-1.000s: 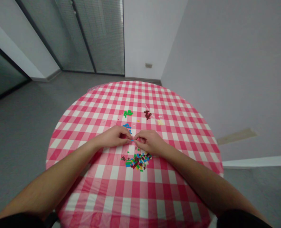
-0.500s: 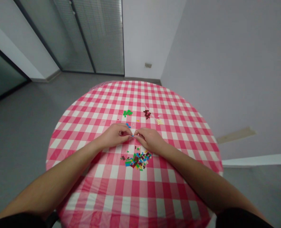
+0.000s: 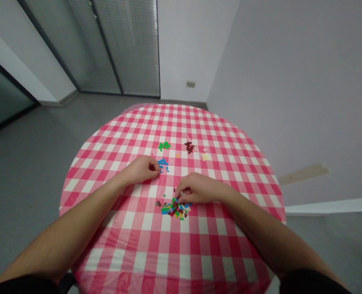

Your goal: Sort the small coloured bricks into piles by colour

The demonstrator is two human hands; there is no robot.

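Over on the left, beyond the round desk (image 3: 159, 241) with its pink-and-white checked tablecloth (image 3: 98, 163), I can see a glass partition (image 3: 132, 53) with blinds. A black sleeve (image 3: 24, 283) leads to the person's left hand (image 3: 141, 169), which is low over the cloth, its thumb and forefinger curled close together at the near left edge of a small pile of blue toy bricks (image 3: 163, 162). Just beyond that pile lie the green bricks (image 3: 164, 145). Nearer the person is a loose, mixed-colour heap of bricks (image 3: 174, 209), with green, blue, brown, yellow and white among it. A lone yellow brick (image 3: 177, 155) sits between the green pile and the dark brown bricks (image 3: 189, 147). The right hand (image 3: 200, 188) reaches in from the right, fingers bent down at the far edge of the mixed heap, its grip drawn nearly together; from where I stand I can't tell whether either grip pinches a brick. Farther right, beyond that hand, are the pale yellow bricks (image 3: 205, 157).
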